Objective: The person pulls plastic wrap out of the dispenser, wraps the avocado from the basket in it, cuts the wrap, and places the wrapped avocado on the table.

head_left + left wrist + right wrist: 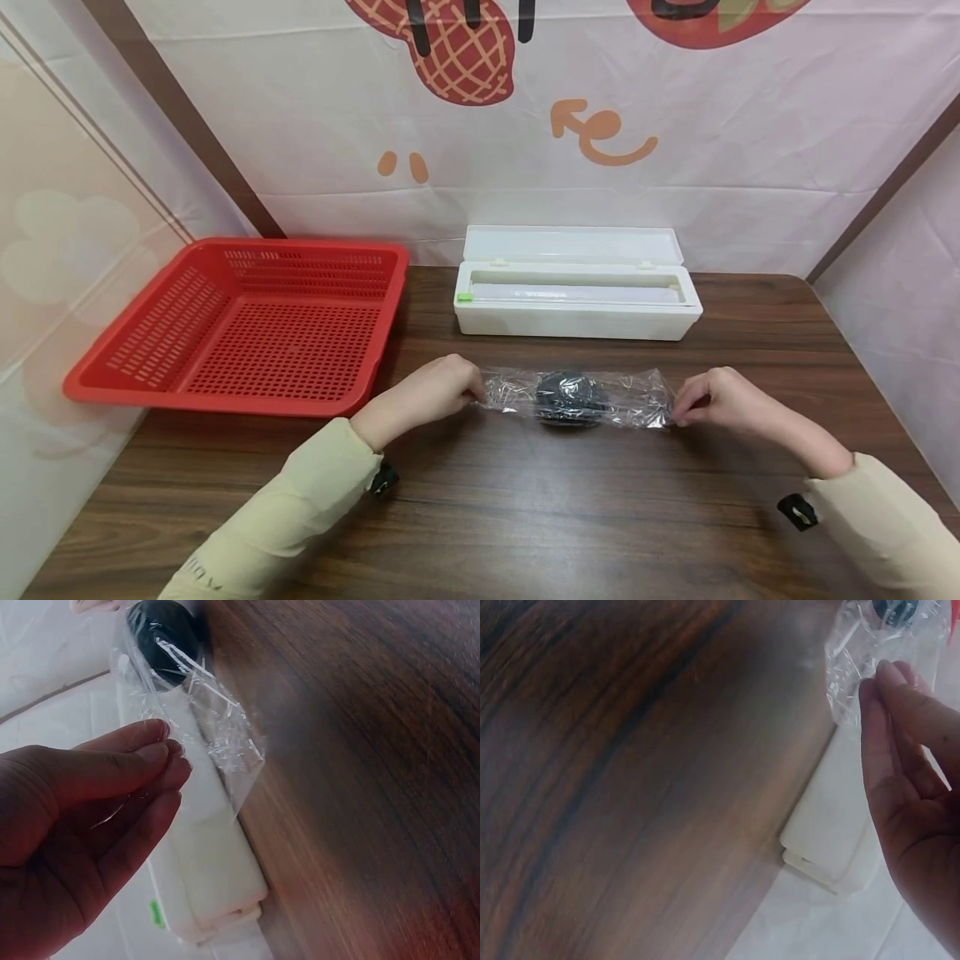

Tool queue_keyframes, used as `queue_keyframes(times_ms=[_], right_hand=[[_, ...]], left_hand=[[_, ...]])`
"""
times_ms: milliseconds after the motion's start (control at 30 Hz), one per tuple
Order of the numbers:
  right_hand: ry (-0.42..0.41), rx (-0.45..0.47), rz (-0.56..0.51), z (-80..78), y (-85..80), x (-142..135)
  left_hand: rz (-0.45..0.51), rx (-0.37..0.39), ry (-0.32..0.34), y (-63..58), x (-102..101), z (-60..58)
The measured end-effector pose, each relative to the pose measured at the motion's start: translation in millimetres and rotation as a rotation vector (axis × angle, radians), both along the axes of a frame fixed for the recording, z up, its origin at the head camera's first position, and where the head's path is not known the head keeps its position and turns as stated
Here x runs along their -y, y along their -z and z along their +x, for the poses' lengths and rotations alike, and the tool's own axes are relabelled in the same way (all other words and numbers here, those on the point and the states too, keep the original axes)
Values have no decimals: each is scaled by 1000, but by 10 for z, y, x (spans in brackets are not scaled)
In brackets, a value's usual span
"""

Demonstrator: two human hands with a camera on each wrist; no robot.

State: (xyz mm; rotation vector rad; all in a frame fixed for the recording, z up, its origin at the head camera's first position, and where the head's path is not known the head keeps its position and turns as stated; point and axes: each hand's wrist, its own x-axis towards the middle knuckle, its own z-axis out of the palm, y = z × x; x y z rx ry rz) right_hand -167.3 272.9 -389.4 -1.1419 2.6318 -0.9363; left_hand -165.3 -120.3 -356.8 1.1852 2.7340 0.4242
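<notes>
A dark, rounded object [568, 402] sits in the middle of a strip of clear plastic wrap [637, 398], which lies over and around it. At the strip's left end, my left hand [442, 387] pinches the film between thumb and fingers. My right hand [723, 400] pinches the opposite end the same way. Between the two hands the wrap runs roughly level, crinkled near each end. The left wrist view shows the film [225, 735] fanning out past the fingertips. What the dark object is, I cannot tell through the shiny film.
Behind the hands stands a white wrap dispenser box [577, 321], lid raised, with a roll [573, 293] inside and a green slider [465, 297]. A red perforated basket [225, 403] is at the left. A printed cloth [315, 125] hangs behind the wooden table [525, 517].
</notes>
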Motion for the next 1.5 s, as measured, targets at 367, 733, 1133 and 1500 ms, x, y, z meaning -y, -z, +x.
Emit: queue_keyframes(times_ms=[367,733,1133,1500], right_hand=[[26,1,88,-38,69,82],[38,30,144,-31,37,133],[164,-16,179,24,-132,80],[256,-81,125,41,-303,238]], left_hand=[[-67,-28,7,117,-106,-76],[-76,-28,12,137,-156,-65],[-50,-65,-39,-42,-85,4],[15,-126,-11,-197,-321,-13]])
